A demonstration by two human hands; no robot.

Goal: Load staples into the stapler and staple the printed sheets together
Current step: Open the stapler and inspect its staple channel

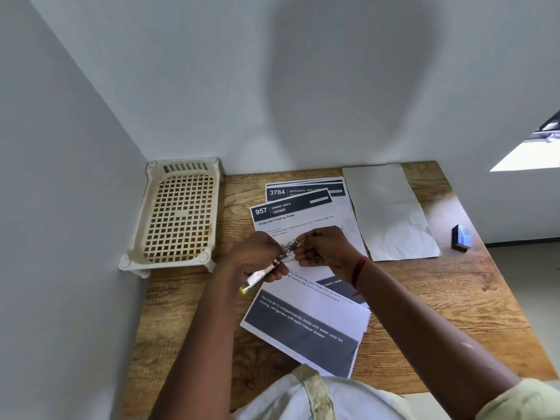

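Your two hands meet above the middle of a brown wood-grain desk (pixel 439 298), over a loose fan of white printed sheets with dark header bands (pixel 306 218).

Your left hand (pixel 257 259) has its fingers curled round a small silver metal stapler with a yellow-green rear tip (pixel 289 250). The stapler is raised off the paper and runs from 7 o'clock to 1 o'clock.

Your right hand (pixel 325 250), with a red thread band (pixel 359 268) on its wrist, pinches the stapler's far end with thumb and fingertips. Whether a strip of staples sits between those fingers is too small to tell.

The printed sheets lie directly beneath both hands, overlapping and skewed, from 12 o'clock down to 6 o'clock near your chest. The upper ones read "957 Dining Area" and "3784 Entrance".

At 1 o'clock from your hands, a blank, creased grey-white sheet (pixel 391 213) lies against the printed sheets' right edge. Out at 3 o'clock, a small blue and black box (pixel 462 237) lies alone near the desk's right edge.

At 10 o'clock, a cream plastic lattice tray on short legs (pixel 178 213) stands at the desk's left edge, in the corner of two pale walls.
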